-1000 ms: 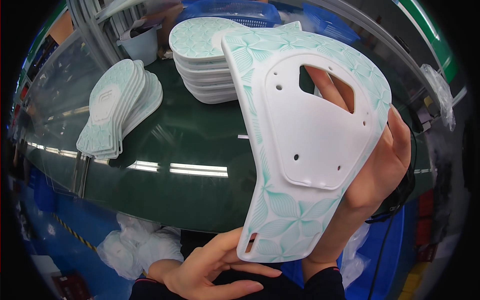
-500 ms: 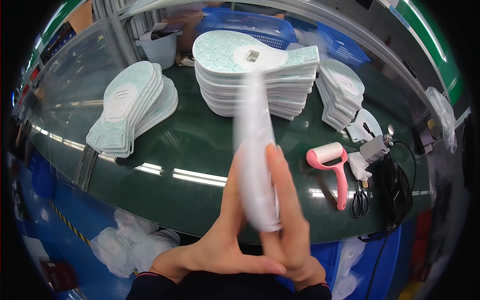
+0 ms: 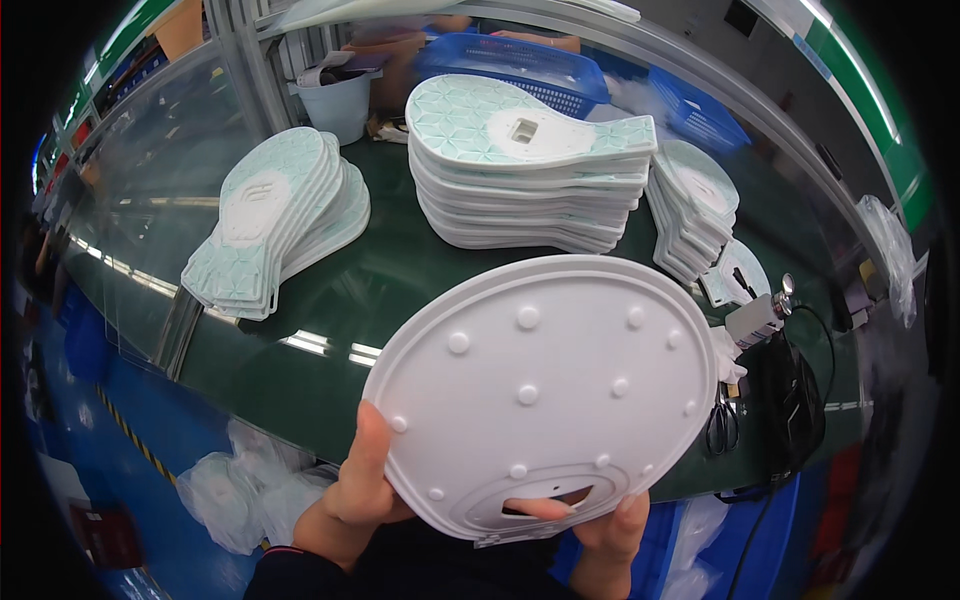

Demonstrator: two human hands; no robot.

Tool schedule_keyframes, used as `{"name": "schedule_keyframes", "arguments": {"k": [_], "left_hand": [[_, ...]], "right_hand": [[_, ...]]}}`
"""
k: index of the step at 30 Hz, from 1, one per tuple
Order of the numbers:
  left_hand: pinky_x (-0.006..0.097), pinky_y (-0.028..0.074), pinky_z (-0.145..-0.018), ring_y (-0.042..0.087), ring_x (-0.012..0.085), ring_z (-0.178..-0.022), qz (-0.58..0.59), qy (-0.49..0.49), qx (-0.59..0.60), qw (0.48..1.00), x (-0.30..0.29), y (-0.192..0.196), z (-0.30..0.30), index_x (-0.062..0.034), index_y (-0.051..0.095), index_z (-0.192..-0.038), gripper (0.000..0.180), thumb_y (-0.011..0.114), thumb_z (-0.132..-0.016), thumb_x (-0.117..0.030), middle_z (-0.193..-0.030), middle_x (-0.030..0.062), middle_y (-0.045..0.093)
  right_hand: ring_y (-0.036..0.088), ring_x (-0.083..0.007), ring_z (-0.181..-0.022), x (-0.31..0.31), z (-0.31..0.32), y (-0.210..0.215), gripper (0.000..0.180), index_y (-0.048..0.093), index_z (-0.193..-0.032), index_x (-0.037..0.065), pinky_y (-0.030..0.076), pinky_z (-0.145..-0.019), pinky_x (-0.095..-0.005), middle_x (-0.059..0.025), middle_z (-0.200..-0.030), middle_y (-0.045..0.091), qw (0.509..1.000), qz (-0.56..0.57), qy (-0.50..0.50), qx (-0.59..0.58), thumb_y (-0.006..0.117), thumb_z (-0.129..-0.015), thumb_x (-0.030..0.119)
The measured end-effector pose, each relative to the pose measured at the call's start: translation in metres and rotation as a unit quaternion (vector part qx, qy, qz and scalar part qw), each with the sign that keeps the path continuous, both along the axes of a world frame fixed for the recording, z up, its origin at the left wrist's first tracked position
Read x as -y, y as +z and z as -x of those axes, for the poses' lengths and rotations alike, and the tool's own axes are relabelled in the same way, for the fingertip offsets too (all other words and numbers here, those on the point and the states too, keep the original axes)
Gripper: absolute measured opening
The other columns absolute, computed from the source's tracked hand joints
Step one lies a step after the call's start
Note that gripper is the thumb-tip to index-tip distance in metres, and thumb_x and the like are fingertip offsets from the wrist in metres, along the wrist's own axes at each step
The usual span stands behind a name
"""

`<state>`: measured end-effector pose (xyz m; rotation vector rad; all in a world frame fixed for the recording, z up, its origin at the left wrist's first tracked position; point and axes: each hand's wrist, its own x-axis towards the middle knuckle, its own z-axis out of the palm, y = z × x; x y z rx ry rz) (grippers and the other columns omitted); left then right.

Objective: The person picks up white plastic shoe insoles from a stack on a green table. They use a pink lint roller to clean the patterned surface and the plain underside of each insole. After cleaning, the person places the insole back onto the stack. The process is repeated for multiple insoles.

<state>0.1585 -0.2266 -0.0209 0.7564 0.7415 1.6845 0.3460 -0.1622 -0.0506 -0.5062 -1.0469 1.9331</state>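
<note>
Both hands hold a white moulded plastic panel up above the near edge of the table, its broad face with several round bumps and a raised rim turned toward me. Around the left rim my left hand is closed, thumb in front. My right hand grips the lower right edge, and a finger shows through the cut-out near the bottom. Behind it stands a tall stack of panels, paddle-shaped with a mint geometric pattern on top. Similar stacks of panels lie left and right.
Right of the held panel are black-handled scissors, a white pump bottle and a black bag with a cable. Blue baskets and a pale bucket stand at the back. Plastic bags lie lower left.
The panel, edge-on and blurred before, has turned so its bumpy face shows. My hands have moved apart to its two sides. The pink roller is now hidden behind it.
</note>
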Motion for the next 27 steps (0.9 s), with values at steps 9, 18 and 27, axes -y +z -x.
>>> {"name": "schedule_keyframes", "arguments": {"k": [9, 18, 27], "left_hand": [[0.041, 0.028, -0.102, 0.032, 0.0277, -0.125, -0.025, 0.024, 0.015, 0.999, 0.004, -0.008, 0.001, -0.0031, 0.021, -0.136, 0.071, 0.025, -0.089, -0.056, -0.137, 0.0158, 0.028], [0.037, 0.035, -0.095, 0.042, 0.0257, -0.116, -0.026, 0.016, -0.065, 0.997, -0.006, 0.019, 0.004, 0.0007, 0.022, -0.134, 0.075, 0.027, -0.088, -0.058, -0.131, 0.0181, 0.036], [0.04, 0.035, -0.094, 0.044, 0.0295, -0.116, -0.019, 0.136, -0.242, 0.961, -0.017, 0.011, 0.011, 0.0009, 0.007, -0.137, 0.083, 0.043, -0.085, -0.053, -0.132, 0.0237, 0.034]], "right_hand": [[0.041, -0.0379, -0.115, 0.011, -0.01, -0.003, 0.08, 0.02, -0.131, -0.007, 0.037, -0.095, -0.0473, -0.0257, -0.127, 0.035, 0.998, 0.023, 0.046, 0.032, 0.065, -0.07, 0.019], [0.037, -0.0334, -0.12, 0.013, -0.008, -0.008, 0.071, 0.014, -0.135, -0.002, 0.032, -0.098, -0.0456, -0.0216, -0.132, 0.032, 0.988, 0.078, 0.091, -0.1, 0.054, -0.082, 0.026], [0.015, -0.0449, -0.128, -0.041, 0.017, 0.028, 0.069, 0.007, -0.14, 0.009, 0.019, -0.101, -0.0578, -0.0196, -0.143, 0.014, 0.954, 0.104, 0.17, -0.223, 0.024, -0.09, 0.053]]}}
